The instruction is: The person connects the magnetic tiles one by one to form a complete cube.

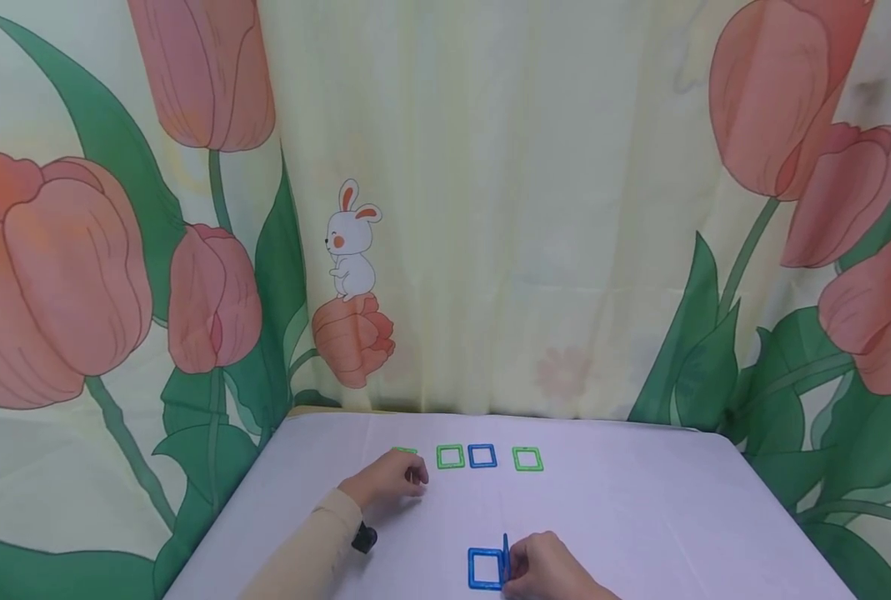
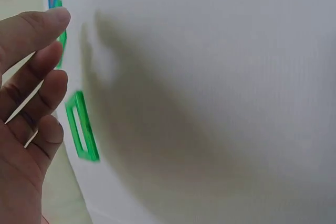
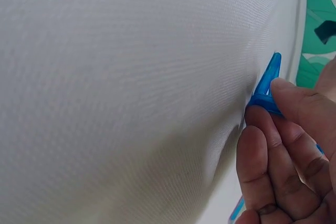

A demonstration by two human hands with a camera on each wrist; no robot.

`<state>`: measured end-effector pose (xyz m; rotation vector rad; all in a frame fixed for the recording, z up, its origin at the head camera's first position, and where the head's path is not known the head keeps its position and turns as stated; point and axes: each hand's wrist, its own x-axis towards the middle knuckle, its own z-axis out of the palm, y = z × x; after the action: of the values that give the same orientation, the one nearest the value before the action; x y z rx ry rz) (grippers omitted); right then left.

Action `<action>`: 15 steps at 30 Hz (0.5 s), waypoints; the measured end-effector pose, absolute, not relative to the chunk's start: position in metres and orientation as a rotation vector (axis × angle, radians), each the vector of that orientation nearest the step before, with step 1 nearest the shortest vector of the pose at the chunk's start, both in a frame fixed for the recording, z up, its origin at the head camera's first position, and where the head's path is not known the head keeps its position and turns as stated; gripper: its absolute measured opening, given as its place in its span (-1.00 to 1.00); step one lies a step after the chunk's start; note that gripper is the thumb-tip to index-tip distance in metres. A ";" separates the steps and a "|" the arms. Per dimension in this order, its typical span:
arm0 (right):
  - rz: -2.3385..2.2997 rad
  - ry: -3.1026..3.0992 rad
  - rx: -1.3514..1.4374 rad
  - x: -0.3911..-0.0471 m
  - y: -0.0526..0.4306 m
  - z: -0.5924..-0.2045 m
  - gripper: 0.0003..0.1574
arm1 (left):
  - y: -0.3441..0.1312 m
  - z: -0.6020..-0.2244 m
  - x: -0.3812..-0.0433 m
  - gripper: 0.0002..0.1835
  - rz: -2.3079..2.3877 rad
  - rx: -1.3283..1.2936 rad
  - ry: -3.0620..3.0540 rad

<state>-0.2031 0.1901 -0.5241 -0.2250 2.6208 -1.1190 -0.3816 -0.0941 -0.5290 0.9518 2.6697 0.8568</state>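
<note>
My right hand point(image 1: 550, 568) pinches a blue square frame tile point(image 1: 506, 557) near the table's front edge. That tile stands on edge along the right side of a second blue square frame tile point(image 1: 471, 568), which lies flat. In the right wrist view, the thumb and fingers hold blue plastic point(image 3: 266, 102) close to the cloth. My left hand point(image 1: 387, 480) hovers over the table with its fingers loosely bent and nothing between them. Just beyond it lies a green square frame tile point(image 1: 407, 451), mostly hidden; the left wrist view shows a green tile point(image 2: 90, 129) below the fingertips.
Along the back of the white-covered table point(image 1: 640, 500) lie a green tile point(image 1: 440, 457), a blue tile point(image 1: 471, 457) close beside it, and another green tile point(image 1: 516, 460) farther right. A tulip-print curtain point(image 1: 490, 250) hangs behind. A dark wrist device point(image 1: 365, 538) sits under the left sleeve.
</note>
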 end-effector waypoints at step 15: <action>-1.119 2.582 -0.141 -0.203 0.186 -0.521 -0.88 | -0.118 -0.525 -0.414 -0.79 0.699 0.929 2.826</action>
<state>-0.2026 0.1860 -0.5212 -0.1414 2.5823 -1.1191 -0.4144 -0.1179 -0.5253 0.9294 2.8256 0.6995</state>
